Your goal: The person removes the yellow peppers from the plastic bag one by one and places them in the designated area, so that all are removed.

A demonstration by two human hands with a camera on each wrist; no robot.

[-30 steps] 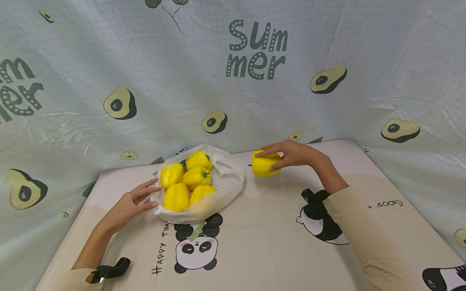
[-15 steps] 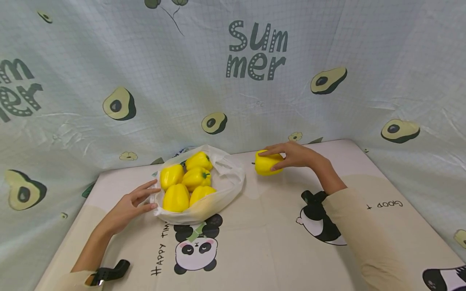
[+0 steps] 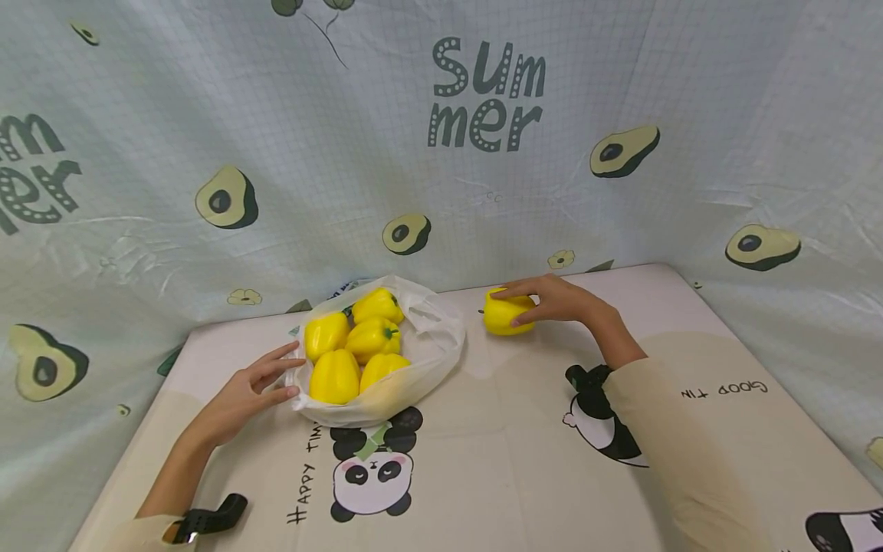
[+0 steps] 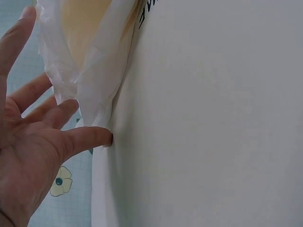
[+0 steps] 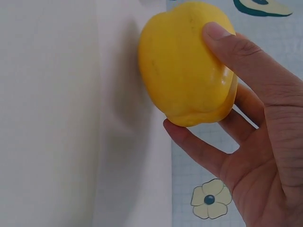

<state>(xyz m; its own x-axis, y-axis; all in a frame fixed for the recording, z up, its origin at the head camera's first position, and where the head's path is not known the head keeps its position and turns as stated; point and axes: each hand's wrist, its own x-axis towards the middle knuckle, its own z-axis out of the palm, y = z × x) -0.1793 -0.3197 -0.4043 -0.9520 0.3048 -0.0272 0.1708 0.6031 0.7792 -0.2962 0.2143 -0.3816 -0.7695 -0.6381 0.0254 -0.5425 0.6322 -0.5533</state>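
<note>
A yellow bell pepper (image 5: pixel 187 66) is held in my right hand (image 3: pixel 562 297), thumb on one side and fingers on the other. Its stem points left in the head view, and it is at the table surface or just above it; I cannot tell which. On the left stands a white plastic bag (image 3: pixel 438 349) with its mouth wide, holding several yellow bell peppers (image 3: pixel 334 376). My left hand (image 3: pixel 237 395) is beside the bag's left side with fingers spread. In the left wrist view its fingertips (image 4: pixel 68 108) touch the bag's plastic without curling round it.
The table (image 3: pixel 483 460) wears a beige cloth printed with pandas and lettering. Behind it and along both sides hangs a pale curtain (image 3: pixel 310 153) with avocado prints. A black strap (image 3: pixel 214 517) sits on the left wrist.
My right hand has shifted slightly right with the bell pepper, then slightly down. The left hand and the bag have hardly moved.
</note>
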